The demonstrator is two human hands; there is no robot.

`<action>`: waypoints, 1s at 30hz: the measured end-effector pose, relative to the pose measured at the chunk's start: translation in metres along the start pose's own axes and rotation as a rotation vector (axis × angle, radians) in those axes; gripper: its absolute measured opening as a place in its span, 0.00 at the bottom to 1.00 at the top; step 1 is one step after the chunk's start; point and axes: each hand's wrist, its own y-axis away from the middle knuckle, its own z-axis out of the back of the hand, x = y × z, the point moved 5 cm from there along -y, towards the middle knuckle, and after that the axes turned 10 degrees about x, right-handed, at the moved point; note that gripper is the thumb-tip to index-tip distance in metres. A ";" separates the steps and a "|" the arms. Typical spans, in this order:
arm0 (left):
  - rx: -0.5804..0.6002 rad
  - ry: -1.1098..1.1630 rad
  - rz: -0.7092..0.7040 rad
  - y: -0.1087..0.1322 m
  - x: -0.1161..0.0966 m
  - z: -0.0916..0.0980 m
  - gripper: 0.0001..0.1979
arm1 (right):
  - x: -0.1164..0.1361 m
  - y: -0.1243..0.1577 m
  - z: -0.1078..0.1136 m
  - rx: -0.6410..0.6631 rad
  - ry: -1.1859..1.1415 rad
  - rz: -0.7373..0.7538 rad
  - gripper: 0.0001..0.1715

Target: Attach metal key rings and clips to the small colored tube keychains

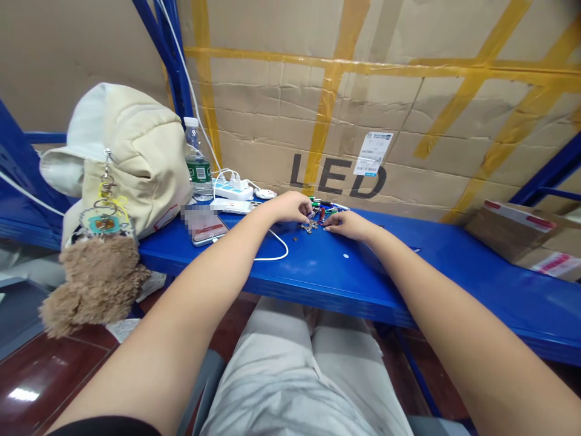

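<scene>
Metal key rings (309, 226) lying on blue steel shelf (318, 272), left hand (288, 207) and right hand (349, 225) touching them; whether either grip is clamped, cannot tell.

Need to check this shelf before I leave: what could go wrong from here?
The small metal fittings by the left hand and right hand could scatter, and the loose disc could roll off the blue shelf. The water bottle stands beside the power strip; tipped, it could wet it.
</scene>
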 end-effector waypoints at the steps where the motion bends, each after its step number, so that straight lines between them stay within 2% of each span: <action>1: 0.002 -0.002 -0.007 0.000 0.000 0.000 0.13 | 0.001 0.000 0.000 0.007 0.002 0.029 0.07; 5: 0.017 -0.012 -0.010 0.000 -0.001 0.000 0.14 | 0.006 0.002 0.003 0.031 0.049 0.070 0.05; 8: 0.023 -0.037 -0.019 0.001 -0.002 -0.001 0.13 | 0.010 0.006 0.005 0.042 0.104 0.002 0.03; 11: 0.026 -0.047 -0.025 0.002 -0.004 -0.001 0.13 | 0.014 0.011 0.006 0.052 0.122 -0.046 0.07; 14: 0.034 -0.039 -0.020 0.003 -0.005 -0.001 0.13 | 0.017 0.017 0.007 0.001 -0.003 -0.014 0.08; 17: 0.051 -0.021 -0.045 0.002 -0.007 -0.004 0.12 | 0.019 0.023 0.011 -0.081 -0.266 0.032 0.10; 20: 0.070 0.010 -0.095 -0.001 -0.010 -0.007 0.11 | 0.024 0.026 0.010 -0.065 -0.458 0.075 0.14; 25: 0.087 -0.001 -0.124 -0.003 -0.016 -0.010 0.09 | 0.036 0.027 0.008 -0.034 -0.517 0.125 0.18; 30: 0.092 -0.018 -0.101 -0.002 -0.019 -0.011 0.09 | 0.037 0.024 0.006 -0.082 -0.493 0.122 0.18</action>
